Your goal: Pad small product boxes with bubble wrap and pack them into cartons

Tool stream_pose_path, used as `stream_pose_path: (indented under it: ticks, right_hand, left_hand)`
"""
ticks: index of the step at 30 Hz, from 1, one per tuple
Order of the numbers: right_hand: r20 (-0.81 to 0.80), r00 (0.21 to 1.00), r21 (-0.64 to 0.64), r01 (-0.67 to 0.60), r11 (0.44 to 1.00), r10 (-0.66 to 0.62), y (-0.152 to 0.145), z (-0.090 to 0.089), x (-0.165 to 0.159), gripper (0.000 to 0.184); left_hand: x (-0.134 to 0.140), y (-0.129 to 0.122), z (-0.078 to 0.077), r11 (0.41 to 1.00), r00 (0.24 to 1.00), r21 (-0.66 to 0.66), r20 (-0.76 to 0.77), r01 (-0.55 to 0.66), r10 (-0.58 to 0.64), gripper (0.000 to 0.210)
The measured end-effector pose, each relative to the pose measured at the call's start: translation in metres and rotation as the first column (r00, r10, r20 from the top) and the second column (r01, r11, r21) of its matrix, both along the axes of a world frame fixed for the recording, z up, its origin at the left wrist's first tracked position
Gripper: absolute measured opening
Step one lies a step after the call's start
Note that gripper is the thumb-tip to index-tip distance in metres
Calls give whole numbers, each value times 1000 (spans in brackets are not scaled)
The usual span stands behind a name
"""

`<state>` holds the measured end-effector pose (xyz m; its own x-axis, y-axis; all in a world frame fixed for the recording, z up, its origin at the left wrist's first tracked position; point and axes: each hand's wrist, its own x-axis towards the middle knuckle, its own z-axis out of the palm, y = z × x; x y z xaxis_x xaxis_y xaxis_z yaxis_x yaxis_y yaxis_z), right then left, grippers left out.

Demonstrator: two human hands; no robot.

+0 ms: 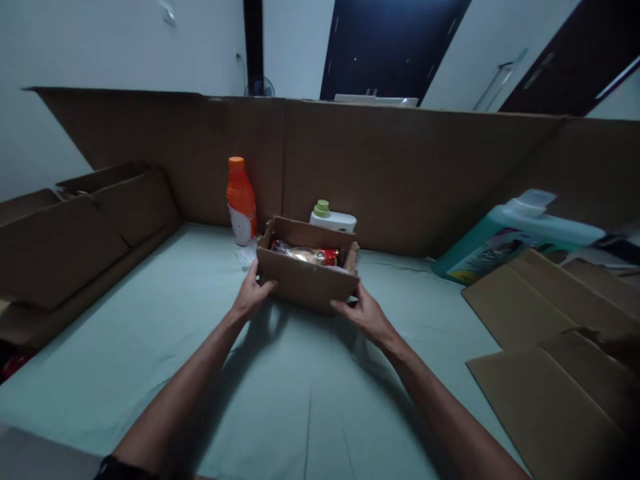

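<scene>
Between my two hands is a small open cardboard box (306,285) with several shiny wrapped packets (309,255) inside, some red and some gold. My left hand (251,293) grips its lower left corner, thumb on the front face. On the opposite side my right hand (365,312) holds the lower right corner the same way; the fingers of both hands are partly hidden. Just behind the box stand an orange bottle (241,200) with a white label and a white bottle (337,221) with a green cap, its lower part hidden by the box.
A pale green cloth (290,400) covers the surface. A tall cardboard wall (390,173) closes off the back. Cardboard boxes (60,247) line the left side. At right are a large teal jug (480,243), tilted, and cardboard flaps (555,387). Clear plastic (245,255) lies by the orange bottle.
</scene>
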<state>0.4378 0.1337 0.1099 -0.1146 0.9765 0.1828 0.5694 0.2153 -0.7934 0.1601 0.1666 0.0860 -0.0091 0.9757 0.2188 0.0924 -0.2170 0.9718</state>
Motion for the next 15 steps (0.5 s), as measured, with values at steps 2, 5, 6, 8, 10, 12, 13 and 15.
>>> stream_pose_path:
  ticks: [2,5,6,8,10,12,13,15]
  right_hand:
    - [-44,998,27,52,998,-51,-14,-4,12,53]
    - [-36,996,57,83,995,-81,-56,-4,27,34]
    - [-26,998,63,63,996,-62,-72,-2,23,31]
    - [-29,998,74,-48,996,50,-95,1,-3,33]
    - [-53,973,94,-219,971,225,-101,7,-43,45]
    - [-80,931,121,-345,931,355,-94,11,-81,52]
    - [-98,915,125,-378,917,391,-88,11,-93,51]
    - [-125,907,101,-391,915,401,-78,9,-103,43]
  left_hand:
    - [15,-29,2,1000,1000,22,-5,-3,3,73]
    - [15,-100,-4,999,999,44,-46,-1,3,70]
    - [7,-127,-7,999,997,29,-68,-39,41,69]
    - [-18,-176,-11,981,979,-47,-92,-187,182,66]
    - [-47,-210,-9,929,934,-105,-88,-354,346,67]
    - [-68,-225,-4,876,883,-113,-79,-469,463,73]
    - [-73,-228,-2,860,866,-100,-77,-500,494,76]
    - [-71,-230,-1,851,853,-69,-86,-521,515,77]
